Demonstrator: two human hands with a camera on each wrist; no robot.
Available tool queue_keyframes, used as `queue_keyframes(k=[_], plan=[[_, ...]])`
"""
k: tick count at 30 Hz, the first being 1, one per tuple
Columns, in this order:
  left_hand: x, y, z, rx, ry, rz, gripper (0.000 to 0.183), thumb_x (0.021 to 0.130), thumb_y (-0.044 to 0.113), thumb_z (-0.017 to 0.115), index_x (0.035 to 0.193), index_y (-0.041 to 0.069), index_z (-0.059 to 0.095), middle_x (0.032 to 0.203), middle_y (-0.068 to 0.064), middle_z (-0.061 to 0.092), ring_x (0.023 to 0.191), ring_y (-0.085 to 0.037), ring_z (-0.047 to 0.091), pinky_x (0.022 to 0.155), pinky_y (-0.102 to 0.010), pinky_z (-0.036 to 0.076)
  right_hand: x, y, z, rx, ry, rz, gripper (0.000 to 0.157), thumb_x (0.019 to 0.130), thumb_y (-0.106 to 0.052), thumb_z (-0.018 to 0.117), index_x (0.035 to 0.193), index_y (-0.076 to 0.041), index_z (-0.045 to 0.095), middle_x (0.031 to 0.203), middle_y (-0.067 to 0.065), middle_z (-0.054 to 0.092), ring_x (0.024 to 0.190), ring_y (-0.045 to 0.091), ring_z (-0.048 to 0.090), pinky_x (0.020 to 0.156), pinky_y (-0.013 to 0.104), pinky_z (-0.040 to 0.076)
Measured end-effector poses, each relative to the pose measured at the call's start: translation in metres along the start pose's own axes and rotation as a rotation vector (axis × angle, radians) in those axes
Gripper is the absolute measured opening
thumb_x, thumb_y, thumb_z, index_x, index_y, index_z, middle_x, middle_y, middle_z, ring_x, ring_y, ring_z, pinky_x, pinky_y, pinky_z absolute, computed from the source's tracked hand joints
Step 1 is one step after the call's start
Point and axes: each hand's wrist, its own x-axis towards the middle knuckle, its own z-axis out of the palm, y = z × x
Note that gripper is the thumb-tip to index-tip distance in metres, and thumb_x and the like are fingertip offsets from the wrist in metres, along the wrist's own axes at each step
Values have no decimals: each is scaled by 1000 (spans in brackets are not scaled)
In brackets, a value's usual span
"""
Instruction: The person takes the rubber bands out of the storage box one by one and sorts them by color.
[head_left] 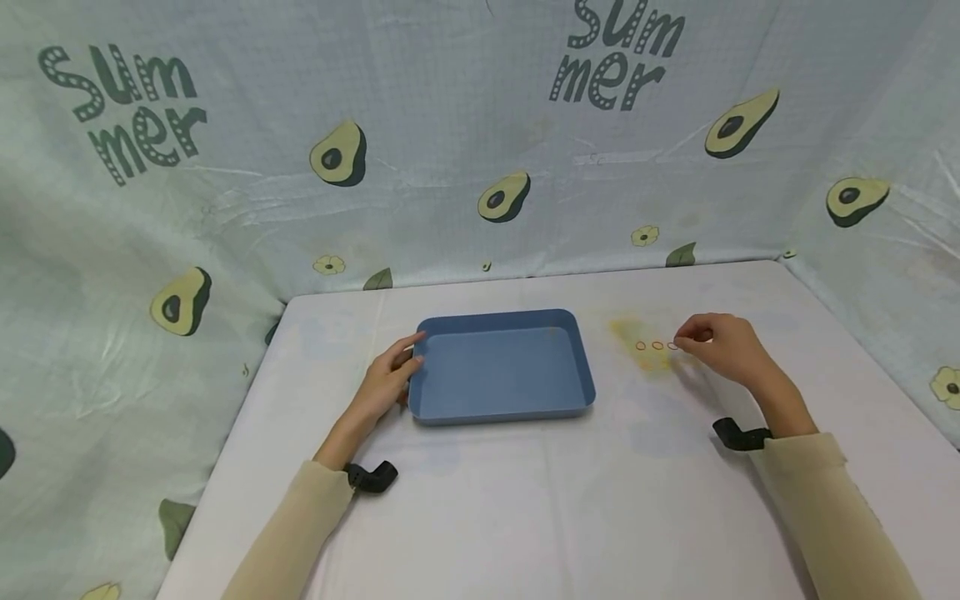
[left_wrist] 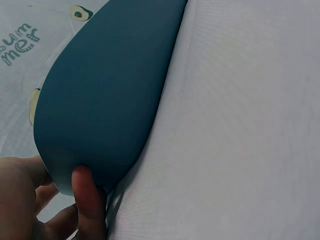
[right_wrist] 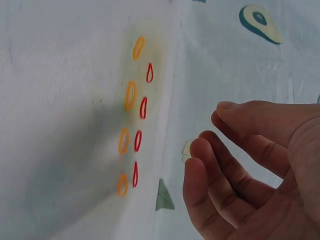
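Note:
A shallow blue tray (head_left: 501, 367) rests on the white-covered table. My left hand (head_left: 384, 379) grips its left end, with digits over the rim and others against the outer wall; the left wrist view shows a fingertip (left_wrist: 84, 182) pressed to that wall. To the right of the tray lie several small thin red rings (right_wrist: 138, 141) in a row. Beside them runs a row of orange rings (right_wrist: 120, 141). Over the right end of the red row, my right hand (head_left: 718, 343) hovers with thumb and index finger close together. Nothing shows between them, and the other fingers are loosely bent.
A yellowish patch (head_left: 628, 331) marks the cloth around the rings. Behind the table hangs a pale curtain (head_left: 427, 100) printed with avocados and lettering; it also rises along both sides. Black wrist mounts (head_left: 372, 477) sit on both forearms.

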Motion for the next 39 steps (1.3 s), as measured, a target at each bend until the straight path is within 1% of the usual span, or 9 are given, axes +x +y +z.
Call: queue_keyframes(k=[3, 6, 9, 13, 19, 24, 31, 33, 39], plan=[[1, 0, 1, 1, -3, 7, 49, 109, 34, 53, 157, 32, 45, 162, -19, 42, 133, -37, 54, 57, -29, 53, 2, -5, 1, 8, -4, -18, 17, 99, -21, 69, 102, -7, 77, 97, 12, 75, 94, 31, 66, 69, 33, 48], [1, -1, 1, 5, -3, 14, 49, 109, 33, 53, 158, 31, 44, 161, -19, 44, 133, -36, 55, 58, -28, 53, 8, -12, 4, 44, -13, -40, 18, 100, -25, 68, 102, -9, 77, 98, 10, 75, 94, 28, 67, 69, 33, 49], [0, -1, 0, 13, 4, 16, 49, 109, 31, 53, 158, 30, 44, 161, -19, 45, 136, -36, 53, 59, -28, 52, 18, -23, 8, 89, -36, -66, 19, 101, -24, 68, 103, -7, 76, 97, 12, 76, 89, 26, 69, 69, 34, 51], [-2, -1, -1, 19, 12, 12, 50, 109, 30, 53, 158, 30, 44, 160, -20, 45, 139, -37, 52, 60, -27, 51, 34, -43, 15, 102, -58, -91, 18, 100, -22, 68, 103, -6, 76, 98, 13, 75, 86, 25, 68, 70, 34, 52], [-2, -2, -1, 4, 12, -3, 50, 109, 31, 54, 158, 31, 44, 161, -19, 44, 137, -36, 52, 57, -27, 50, 54, -71, 33, 78, -62, -148, 13, 99, -20, 70, 100, -9, 77, 98, 12, 75, 90, 26, 68, 74, 35, 49], [-1, -2, -1, 2, 6, -1, 50, 109, 32, 54, 158, 32, 44, 161, -18, 44, 135, -36, 53, 57, -28, 51, 68, -90, 49, 59, -64, -194, 11, 98, -16, 70, 99, -8, 77, 98, 13, 75, 91, 29, 69, 76, 40, 52], [0, -1, -1, 18, 9, 9, 49, 109, 33, 54, 157, 32, 45, 162, -19, 43, 139, -37, 52, 58, -29, 52, 82, -106, 68, -27, -60, -241, 12, 95, -14, 72, 99, -5, 79, 110, 18, 72, 101, 34, 70, 84, 50, 56], [0, -1, -1, 14, 5, 9, 49, 109, 33, 53, 158, 32, 44, 162, -19, 42, 136, -37, 53, 54, -30, 51, 86, -109, 72, -53, -63, -243, 12, 95, -14, 73, 99, -5, 80, 111, 18, 72, 103, 35, 70, 85, 50, 57], [-1, -1, 0, 8, 8, 3, 49, 109, 32, 53, 158, 31, 44, 162, -19, 43, 135, -36, 53, 55, -29, 50, 95, -114, 83, -108, -50, -208, 13, 93, -16, 76, 98, -6, 83, 115, 18, 72, 105, 35, 70, 84, 49, 59]])
